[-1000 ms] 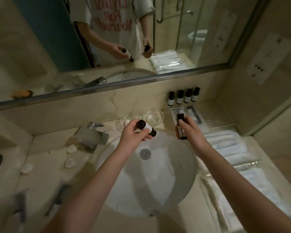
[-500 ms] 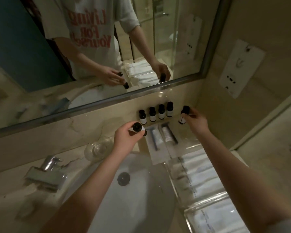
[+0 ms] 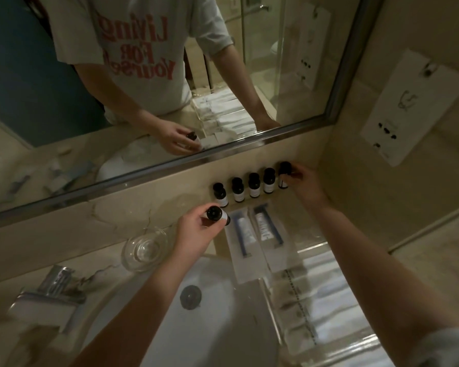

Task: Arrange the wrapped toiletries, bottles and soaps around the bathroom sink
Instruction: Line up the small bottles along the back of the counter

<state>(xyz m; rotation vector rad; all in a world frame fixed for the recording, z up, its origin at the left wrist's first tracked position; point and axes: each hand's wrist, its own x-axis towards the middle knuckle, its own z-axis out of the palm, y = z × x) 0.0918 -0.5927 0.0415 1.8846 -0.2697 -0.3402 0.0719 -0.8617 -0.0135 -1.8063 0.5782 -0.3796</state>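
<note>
Right hand [image 3: 306, 185] fingers pinch a small bottle [image 3: 283, 176] at right end of the row, centre-right of frame. Left hand [image 3: 196, 234] grips two bottles [image 3: 215, 214]. Light, rigid, likely slippery; best held by the body.

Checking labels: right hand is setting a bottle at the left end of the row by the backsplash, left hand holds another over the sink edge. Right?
One error: the head view shows the right hand setting its bottle at the right end of the row of bottles, not the left. The left hand does hold another bottle.

Bottles [image 3: 254, 184], packets [image 3: 252, 242] on countertop [image 3: 170, 205]
</note>
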